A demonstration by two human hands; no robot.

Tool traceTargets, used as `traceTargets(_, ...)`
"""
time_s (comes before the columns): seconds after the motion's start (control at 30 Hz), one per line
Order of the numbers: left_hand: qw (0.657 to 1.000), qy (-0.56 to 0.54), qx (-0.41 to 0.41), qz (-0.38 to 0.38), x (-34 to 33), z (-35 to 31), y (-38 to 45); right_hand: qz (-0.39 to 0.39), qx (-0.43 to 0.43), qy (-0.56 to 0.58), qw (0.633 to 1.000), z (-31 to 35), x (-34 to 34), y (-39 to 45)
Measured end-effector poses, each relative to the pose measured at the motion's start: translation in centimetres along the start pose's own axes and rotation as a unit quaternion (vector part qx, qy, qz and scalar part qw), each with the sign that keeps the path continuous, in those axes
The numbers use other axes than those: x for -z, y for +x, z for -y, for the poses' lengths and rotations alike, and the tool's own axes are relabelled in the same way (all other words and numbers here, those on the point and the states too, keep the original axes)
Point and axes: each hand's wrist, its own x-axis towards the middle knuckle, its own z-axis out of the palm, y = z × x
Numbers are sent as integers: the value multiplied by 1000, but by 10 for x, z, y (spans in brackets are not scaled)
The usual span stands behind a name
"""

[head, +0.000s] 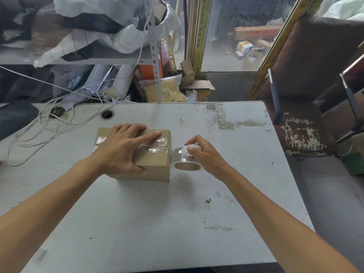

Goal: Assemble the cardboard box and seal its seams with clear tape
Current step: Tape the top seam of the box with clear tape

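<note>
1. Head view showed the closed cardboard box [136, 154] on the white table [157, 223], clear tape [157, 148] along its top seam.
2. Left hand [124, 148] lay spread flat on the box, thumb against its near side.
3. Right hand [202, 154], just right of the box, pinched a small white object [190, 150] above the tape roll [187, 164].

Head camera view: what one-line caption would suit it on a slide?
Left hand presses clear tape along the cardboard box seam while the right hand holds a small white cutter at the tape roll.
</note>
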Motion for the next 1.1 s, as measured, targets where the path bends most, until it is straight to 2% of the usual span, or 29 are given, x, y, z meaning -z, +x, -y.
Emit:
traceTargets(0.1,1000,-1,0,2,0,0,0,-13,1,20,1000,-1,1,-2)
traceTargets(0.27,1000,-1,1,4,0,1,0,-107,6,57,993,2,5,-3)
traceTargets(0.5,1000,3,3,2,-1,1,1,-157,12,1,988,6,-8,-4)
traceTargets(0.83,1000,-1,2,2,-1,0,0,-173,-9,46,984,-3,-30,-8)
traceTargets(1.1,1000,-7,4,4,-1,1,1,-170,-12,15,985,-2,-32,-9)
